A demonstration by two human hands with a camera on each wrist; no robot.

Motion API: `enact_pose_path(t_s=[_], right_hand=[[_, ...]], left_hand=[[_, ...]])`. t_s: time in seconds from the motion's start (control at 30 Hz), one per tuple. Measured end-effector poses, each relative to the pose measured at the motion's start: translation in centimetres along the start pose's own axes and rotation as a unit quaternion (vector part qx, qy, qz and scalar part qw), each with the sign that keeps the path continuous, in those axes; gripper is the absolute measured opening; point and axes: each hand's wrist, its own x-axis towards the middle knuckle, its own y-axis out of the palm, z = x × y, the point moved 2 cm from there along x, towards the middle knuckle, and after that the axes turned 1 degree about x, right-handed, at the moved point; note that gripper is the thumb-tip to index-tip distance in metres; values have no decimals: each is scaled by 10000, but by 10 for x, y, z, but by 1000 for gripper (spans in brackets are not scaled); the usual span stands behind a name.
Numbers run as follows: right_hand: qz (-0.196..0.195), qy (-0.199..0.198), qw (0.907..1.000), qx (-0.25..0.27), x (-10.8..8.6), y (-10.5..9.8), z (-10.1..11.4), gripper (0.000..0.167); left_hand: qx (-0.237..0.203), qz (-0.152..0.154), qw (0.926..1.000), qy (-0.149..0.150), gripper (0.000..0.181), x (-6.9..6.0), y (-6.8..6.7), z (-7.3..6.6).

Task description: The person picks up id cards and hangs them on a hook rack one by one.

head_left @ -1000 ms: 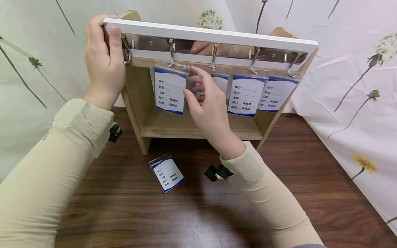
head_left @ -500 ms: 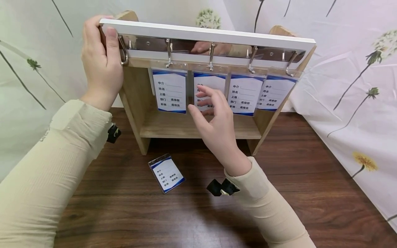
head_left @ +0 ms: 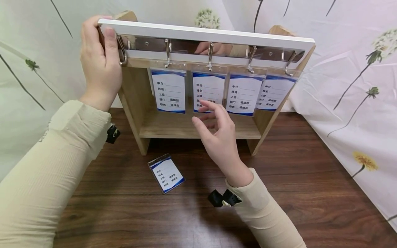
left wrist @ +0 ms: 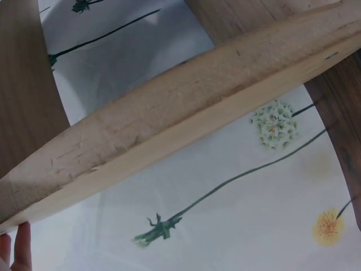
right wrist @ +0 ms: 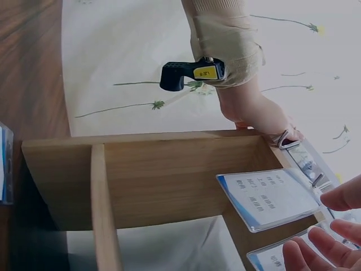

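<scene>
In the head view my left hand (head_left: 100, 65) grips the left end of a wooden rack's white top board (head_left: 186, 28), its thumb on the front beside the leftmost metal hook (head_left: 122, 51). Several plastic-sleeved badges hang in a row from the other hooks, among them a left one (head_left: 169, 91) and a middle one (head_left: 208, 84). My right hand (head_left: 218, 131) hovers before the middle badge's lower edge, holding nothing, fingers loosely bent. Another badge (head_left: 166, 174) lies on the floor. In the right wrist view, a hanging badge (right wrist: 268, 197) sticks out near the fingertips.
The rack has a lower wooden shelf (head_left: 173, 127) behind the badges and a side panel (left wrist: 169, 107) seen edge-on in the left wrist view. Dark wood floor (head_left: 130, 213) lies in front. Flower-printed cloth (head_left: 350, 86) hangs behind and at the sides.
My right hand has drawn back and down from between the left and middle badges. The left badge, tilted earlier, now hangs straighter. My left hand keeps its grip.
</scene>
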Motion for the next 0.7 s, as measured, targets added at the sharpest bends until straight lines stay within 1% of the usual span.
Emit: enact_pose_path(t_s=[0.13,0.33,0.47,0.57,0.7], right_hand=[[9,148,9999,81,-5,1,-6,39],[34,345,9993,115,-11,1,-14,38],[52,441,9989,157,-14,1,-18,37],[73,509,9984,222,-17,2,-21,37],[124,606,9976,304,-21,4,-23,37]], left_hand=[[-2,-14,10000,-15,30,0,0,1],[-29,-29,9999,-120,29,1,2,4],[-11,-26,9999,-110,28,1,2,4],[14,6,9999,-112,29,1,1,4],[80,79,9998,-185,28,1,1,5]])
